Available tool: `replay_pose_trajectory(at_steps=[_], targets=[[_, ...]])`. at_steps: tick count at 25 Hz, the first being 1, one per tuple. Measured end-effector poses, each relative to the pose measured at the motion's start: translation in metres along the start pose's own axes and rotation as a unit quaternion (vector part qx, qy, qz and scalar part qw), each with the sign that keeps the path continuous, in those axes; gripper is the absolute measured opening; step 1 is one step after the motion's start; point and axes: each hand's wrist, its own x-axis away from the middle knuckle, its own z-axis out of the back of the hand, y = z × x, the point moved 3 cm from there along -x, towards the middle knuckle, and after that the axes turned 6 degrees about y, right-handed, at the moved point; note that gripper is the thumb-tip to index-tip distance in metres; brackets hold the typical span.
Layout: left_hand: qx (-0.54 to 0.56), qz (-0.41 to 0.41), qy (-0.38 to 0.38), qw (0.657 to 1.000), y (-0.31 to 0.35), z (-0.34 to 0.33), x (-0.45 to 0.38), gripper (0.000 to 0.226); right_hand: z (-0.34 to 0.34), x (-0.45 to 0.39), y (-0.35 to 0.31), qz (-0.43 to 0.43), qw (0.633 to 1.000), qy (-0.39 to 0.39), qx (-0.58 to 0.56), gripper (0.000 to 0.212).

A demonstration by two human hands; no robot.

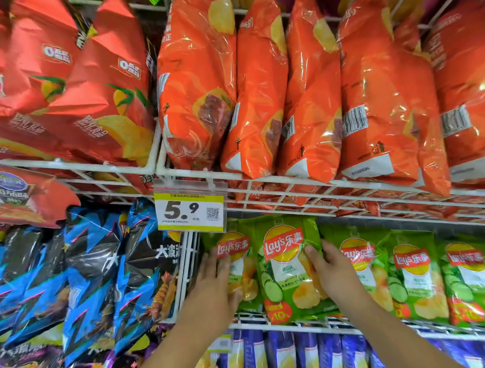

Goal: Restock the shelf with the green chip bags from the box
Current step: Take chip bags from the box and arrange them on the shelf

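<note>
While both forearms are reaching up from the lower edge of the view, the scene is reading as follows.

Left hand: the left hand (216, 279) is lying with straight fingers flat against the face of the leftmost green chip bag (236, 270), pressing on it rather than curling round it.

Right hand: the right hand (327, 266) is gripping the right edge of the front green cucumber-flavour bag (286, 268), thumb lying on the printed face and fingers going behind the edge.

Held bag: it is standing upright on the white wire shelf (283, 325), its top tucked just under the rack above, its left side overlapping the bag under the left hand.

Other green bags: a row of green bags (414, 273) is standing upright on the same shelf to the right, touching one another.

Price tag: a yellow-edged price tag (190, 211) reading 5.9 is hanging from the upper rack's front wire, just left of and above the held bag.

Upper rack: orange chip bags (260, 99) are leaning side by side above the green row, with red chip bags (64, 80) to their left.

Left bay: blue-and-black chip bags (95, 273) are filling the neighbouring section, beside the shelf's white wire divider.

Lower shelf: blue-purple chip bags (285, 354) are showing beneath the green row.
</note>
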Motion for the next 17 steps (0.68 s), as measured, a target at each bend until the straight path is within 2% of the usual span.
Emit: replay_pose_trajectory(at_steps=[3, 6, 8, 10, 12, 15, 17], targets=[[0.061, -0.004, 0.044, 0.997, 0.002, 0.013, 0.014, 0.077, -0.008, -0.003, -0.012, 0.003, 1.000, -0.010, 0.027, 0.018], [0.073, -0.017, 0.058, 0.996, 0.001, 0.021, 0.024, 0.077, -0.003, -0.024, -0.025, -0.012, 0.997, -0.018, 0.076, 0.023], [0.073, -0.017, 0.051, 0.996, -0.002, 0.022, 0.029, 0.075, 0.010, -0.036, -0.024, -0.044, 0.997, -0.004, 0.069, 0.040], [0.077, -0.019, 0.055, 0.995, -0.002, 0.023, 0.030, 0.075, 0.006, -0.029, -0.022, -0.075, 0.997, 0.007, 0.015, 0.040], [0.083, -0.024, 0.072, 0.994, 0.002, 0.027, 0.026, 0.073, -0.025, -0.006, -0.028, -0.082, 0.995, -0.027, -0.050, 0.028], [0.054, -0.041, 0.105, 0.992, 0.004, 0.033, 0.025, 0.064, -0.084, 0.025, -0.036, -0.092, 0.991, -0.069, -0.061, 0.048], [0.015, -0.064, 0.117, 0.991, 0.003, 0.036, 0.026, 0.065, -0.107, 0.028, -0.032, -0.078, 0.994, -0.066, -0.045, 0.045]])
